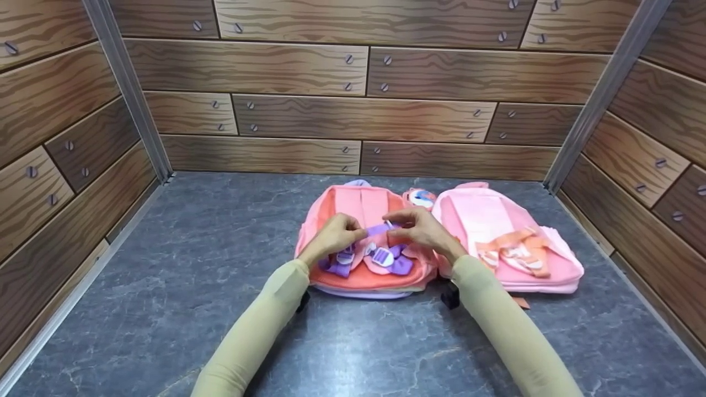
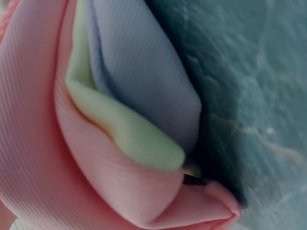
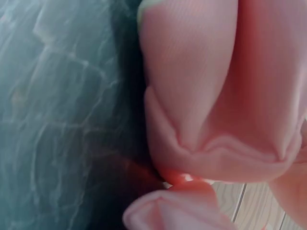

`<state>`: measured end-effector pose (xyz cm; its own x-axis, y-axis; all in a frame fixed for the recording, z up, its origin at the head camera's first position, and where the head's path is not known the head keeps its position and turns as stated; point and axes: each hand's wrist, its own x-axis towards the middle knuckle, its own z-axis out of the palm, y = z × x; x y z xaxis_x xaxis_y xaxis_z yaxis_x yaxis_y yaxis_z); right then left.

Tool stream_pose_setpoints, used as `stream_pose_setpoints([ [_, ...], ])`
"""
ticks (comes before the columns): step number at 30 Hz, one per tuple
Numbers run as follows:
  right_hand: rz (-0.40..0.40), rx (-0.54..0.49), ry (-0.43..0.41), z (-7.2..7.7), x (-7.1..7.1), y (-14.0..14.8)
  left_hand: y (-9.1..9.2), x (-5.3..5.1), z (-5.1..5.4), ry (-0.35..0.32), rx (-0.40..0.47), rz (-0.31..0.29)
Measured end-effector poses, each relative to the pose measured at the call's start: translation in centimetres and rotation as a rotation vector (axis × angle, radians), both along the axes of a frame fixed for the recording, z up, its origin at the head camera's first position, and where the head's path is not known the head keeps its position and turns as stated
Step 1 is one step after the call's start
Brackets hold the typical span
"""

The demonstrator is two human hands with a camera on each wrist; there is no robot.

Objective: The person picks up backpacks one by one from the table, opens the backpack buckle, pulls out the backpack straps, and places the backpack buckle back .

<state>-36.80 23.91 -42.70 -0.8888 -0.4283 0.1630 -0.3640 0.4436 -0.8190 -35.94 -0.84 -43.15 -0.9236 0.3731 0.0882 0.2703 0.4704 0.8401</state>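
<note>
A coral backpack (image 1: 364,282) lies on the grey marbled surface with its shoulder straps facing up. Over it, my left hand (image 1: 335,234) pinches one end of a purple strap (image 1: 378,229). My right hand (image 1: 423,227) pinches the other end near a small white piece, and the strap spans the gap between the hands. Below them rest a white buckle (image 1: 382,256) and more purple webbing (image 1: 401,266). The left wrist view shows the bag's coral side with a green fold (image 2: 129,129) and a lavender panel (image 2: 148,72). Neither wrist view shows the fingertips.
To the right lies a pale pink backpack (image 1: 513,215) with orange straps (image 1: 507,240) on top. A round charm (image 1: 422,198) sits between the two bags at the back. Wood-patterned walls (image 1: 298,116) enclose the marbled surface (image 1: 209,248) on three sides.
</note>
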Motion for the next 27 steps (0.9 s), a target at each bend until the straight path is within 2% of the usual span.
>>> stream_pose_setpoints([
  [7, 0.007, -0.003, -0.017, -0.32, -0.19, 0.43, 0.26, -0.03, -0.07, 0.024, -0.029, -0.026],
  [16, -0.052, -0.009, -0.040, -0.56, -0.44, 0.80, 0.13, -0.12, -0.23, 0.071, -0.026, 0.002],
  [19, -0.064, 0.009, -0.056, -0.50, -0.38, 0.86, 0.13, -0.09, -0.24, 0.062, -0.019, 0.012],
  [27, -0.077, 0.073, -0.025, -0.46, -0.22, 0.91, 0.36, 0.20, -0.06, 0.063, -0.090, 0.018],
])
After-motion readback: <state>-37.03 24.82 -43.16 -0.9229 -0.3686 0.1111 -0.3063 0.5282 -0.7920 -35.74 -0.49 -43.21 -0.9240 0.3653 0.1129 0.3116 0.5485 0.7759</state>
